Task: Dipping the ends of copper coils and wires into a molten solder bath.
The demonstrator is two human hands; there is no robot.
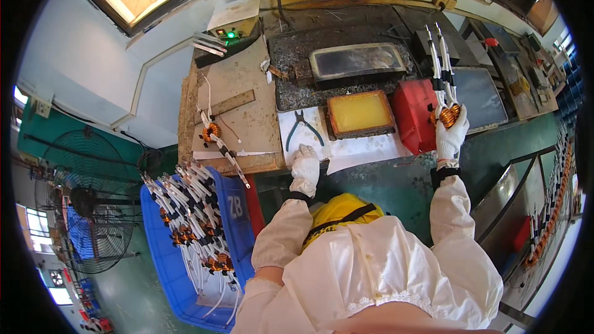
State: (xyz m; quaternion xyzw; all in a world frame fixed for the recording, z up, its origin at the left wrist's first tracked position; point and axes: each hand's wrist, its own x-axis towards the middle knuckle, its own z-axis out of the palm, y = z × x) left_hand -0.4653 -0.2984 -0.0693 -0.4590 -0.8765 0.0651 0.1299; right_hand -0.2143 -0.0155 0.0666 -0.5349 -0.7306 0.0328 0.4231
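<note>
My right hand [453, 135], in a white glove, is closed around a copper-wound ring coil [447, 115]. The coil's white sleeved leads with black bands point upward and away from me, beside a red box [413, 111]. My left hand [305, 164], also gloved, lies at the table's front edge on white paper [291, 125], its fingers stretched forward and holding nothing. Just beyond those fingertips are pliers [301, 125] with dark green handles, lying spread apart. Another copper coil [211, 132] with white leads rests on the table to the left.
A tray of yellow material [361, 113] sits mid-table, with a grey-topped rectangular pan [357, 63] behind it. A flat bar [233, 102] and a box with a green light [234, 25] are at left. A blue bin [232, 195] of several coils and a fan [86, 201] stand left.
</note>
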